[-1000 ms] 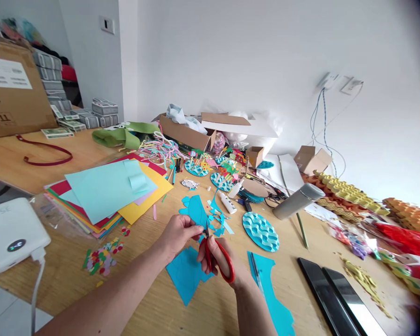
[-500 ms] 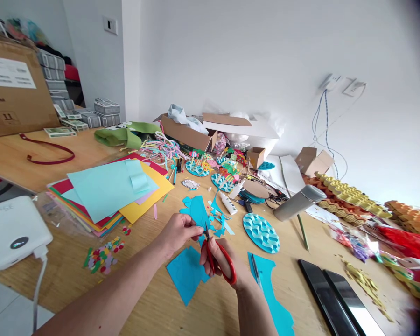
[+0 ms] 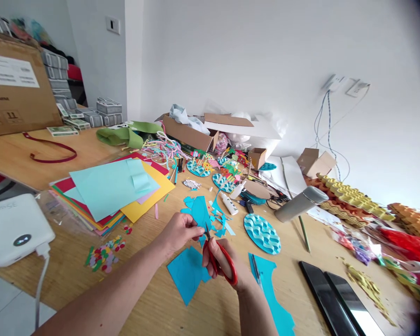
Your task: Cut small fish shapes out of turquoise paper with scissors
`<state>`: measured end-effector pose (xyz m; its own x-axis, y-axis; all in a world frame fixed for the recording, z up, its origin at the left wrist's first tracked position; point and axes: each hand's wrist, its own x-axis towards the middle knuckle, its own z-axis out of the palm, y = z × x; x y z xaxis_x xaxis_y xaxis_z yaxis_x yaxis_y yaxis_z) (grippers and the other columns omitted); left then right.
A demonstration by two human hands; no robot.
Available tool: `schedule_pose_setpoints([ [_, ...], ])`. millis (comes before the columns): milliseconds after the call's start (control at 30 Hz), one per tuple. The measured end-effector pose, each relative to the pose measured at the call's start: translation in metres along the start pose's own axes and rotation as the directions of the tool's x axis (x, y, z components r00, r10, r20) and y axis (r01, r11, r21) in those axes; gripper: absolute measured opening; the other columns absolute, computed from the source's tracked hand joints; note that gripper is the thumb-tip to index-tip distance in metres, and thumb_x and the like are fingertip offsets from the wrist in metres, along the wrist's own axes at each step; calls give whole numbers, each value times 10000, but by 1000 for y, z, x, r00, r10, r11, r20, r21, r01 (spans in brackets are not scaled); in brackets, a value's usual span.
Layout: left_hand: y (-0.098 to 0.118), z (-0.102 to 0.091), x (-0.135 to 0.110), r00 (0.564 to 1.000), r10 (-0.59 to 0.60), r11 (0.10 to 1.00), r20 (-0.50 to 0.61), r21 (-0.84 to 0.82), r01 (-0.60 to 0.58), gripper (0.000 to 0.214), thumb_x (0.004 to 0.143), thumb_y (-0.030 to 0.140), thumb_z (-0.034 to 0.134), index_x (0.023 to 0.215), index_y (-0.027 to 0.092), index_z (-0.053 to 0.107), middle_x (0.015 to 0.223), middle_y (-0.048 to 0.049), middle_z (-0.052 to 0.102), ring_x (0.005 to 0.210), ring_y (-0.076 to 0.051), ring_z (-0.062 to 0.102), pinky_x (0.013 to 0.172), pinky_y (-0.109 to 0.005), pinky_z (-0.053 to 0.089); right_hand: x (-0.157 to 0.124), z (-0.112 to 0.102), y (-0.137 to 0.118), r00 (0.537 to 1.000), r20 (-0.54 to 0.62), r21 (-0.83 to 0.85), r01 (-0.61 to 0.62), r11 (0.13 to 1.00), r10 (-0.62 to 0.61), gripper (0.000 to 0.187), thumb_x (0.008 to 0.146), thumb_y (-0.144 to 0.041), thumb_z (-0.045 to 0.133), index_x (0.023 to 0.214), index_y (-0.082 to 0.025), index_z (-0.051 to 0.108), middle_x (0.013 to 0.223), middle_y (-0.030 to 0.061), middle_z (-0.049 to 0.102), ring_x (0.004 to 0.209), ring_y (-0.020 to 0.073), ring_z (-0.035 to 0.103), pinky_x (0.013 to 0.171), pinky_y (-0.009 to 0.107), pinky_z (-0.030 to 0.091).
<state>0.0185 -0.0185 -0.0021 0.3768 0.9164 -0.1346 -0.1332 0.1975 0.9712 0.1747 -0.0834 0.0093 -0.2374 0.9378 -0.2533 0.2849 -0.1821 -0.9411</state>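
My left hand (image 3: pixel 178 232) pinches a piece of blue paper (image 3: pixel 198 211) and holds it up above the wooden table (image 3: pixel 182 312). My right hand (image 3: pixel 226 266) grips red-handled scissors (image 3: pixel 220 259), their blades pointing up into the lower edge of that paper. Under both hands lies a larger blue sheet (image 3: pixel 185 273). Blue offcuts (image 3: pixel 220 218) are scattered just beyond the hands.
A stack of coloured paper sheets (image 3: pixel 114 189) lies to the left, confetti bits (image 3: pixel 103 254) in front of it. A white power bank (image 3: pixel 16 228) is at the far left. A round wave-patterned disc (image 3: pixel 262 233), glue bottle (image 3: pixel 228 203), grey cylinder (image 3: pixel 299 203) and black tablets (image 3: pixel 339 298) are to the right.
The hands, paper and scissors stay almost where they were. The view has drifted slightly, so everything sits a little to the right.
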Motion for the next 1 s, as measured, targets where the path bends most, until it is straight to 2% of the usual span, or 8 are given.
schedule_pose_setpoints([
  [333,1,1,0,999,-36,998,11,-47,37,218,571,324,724,580,159,583,551,-12,630,531,-142,562,583,-280,429,2,0,-1,1000,-20,-3,-14,1000,14,674,780,-788,395,549,-178,564,424,12,492,372,104,430,398,243,279],
  [600,-3,1,2,998,-28,989,53,-145,36,224,596,324,728,599,147,591,590,-21,637,557,-127,554,627,-279,439,2,1,3,999,-37,4,-19,1000,19,670,807,-758,402,575,-159,593,428,14,495,377,101,437,398,232,279],
  [1000,1,-1,2,999,-12,1000,44,-26,14,221,587,332,689,578,149,565,533,2,592,530,-121,529,574,-261,402,5,1,7,1000,-17,11,-8,1000,8,686,797,-769,404,603,-143,607,436,21,506,383,104,454,389,231,309],
])
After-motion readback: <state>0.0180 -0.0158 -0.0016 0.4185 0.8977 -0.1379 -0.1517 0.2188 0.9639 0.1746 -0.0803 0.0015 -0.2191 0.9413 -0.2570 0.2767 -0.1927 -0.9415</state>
